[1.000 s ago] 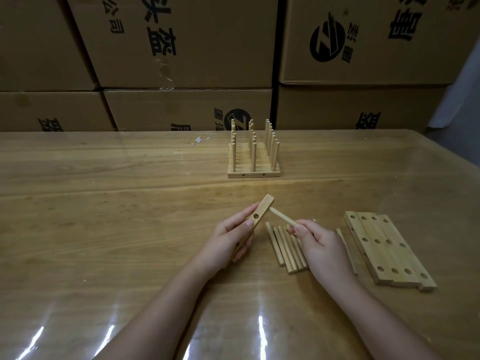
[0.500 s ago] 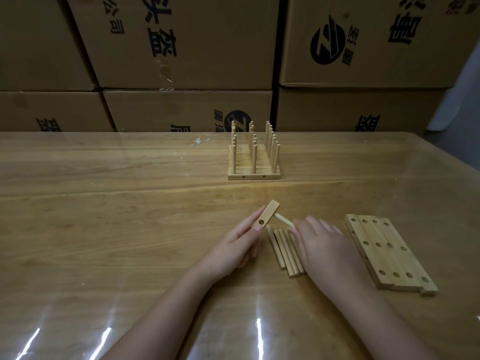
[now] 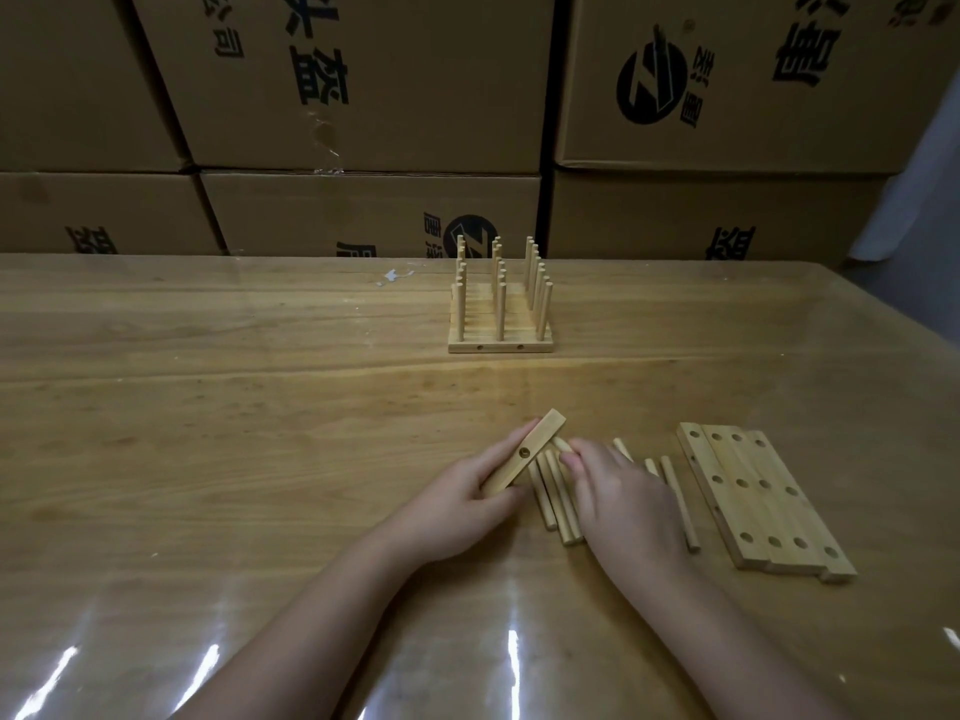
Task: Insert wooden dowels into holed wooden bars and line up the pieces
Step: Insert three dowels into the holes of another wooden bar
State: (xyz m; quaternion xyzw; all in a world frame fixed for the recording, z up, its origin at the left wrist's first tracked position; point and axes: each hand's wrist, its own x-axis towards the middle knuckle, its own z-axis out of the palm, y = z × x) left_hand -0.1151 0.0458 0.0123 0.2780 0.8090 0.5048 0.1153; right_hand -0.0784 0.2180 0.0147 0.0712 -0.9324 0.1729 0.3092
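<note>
My left hand (image 3: 457, 504) grips a short holed wooden bar (image 3: 524, 454), tilted up to the right just above the table. My right hand (image 3: 623, 504) lies palm down over a row of loose dowels (image 3: 553, 506). Its thumb and fingertips pinch a dowel end (image 3: 560, 443) right beside the bar. Whether that dowel sits in a hole of the bar is hidden. More dowels (image 3: 680, 506) lie to the right of that hand. Flat holed bars (image 3: 753, 496) lie side by side at the right. Finished bars with upright dowels (image 3: 500, 314) stand lined up farther back.
The table (image 3: 208, 433) is wood under a glossy clear cover. Stacked cardboard boxes (image 3: 363, 96) wall off its far edge. The table's right edge (image 3: 909, 324) runs diagonally toward me.
My right hand came down from holding a dowel in the air against the bar onto the loose dowels. My left hand lowered the bar toward the table.
</note>
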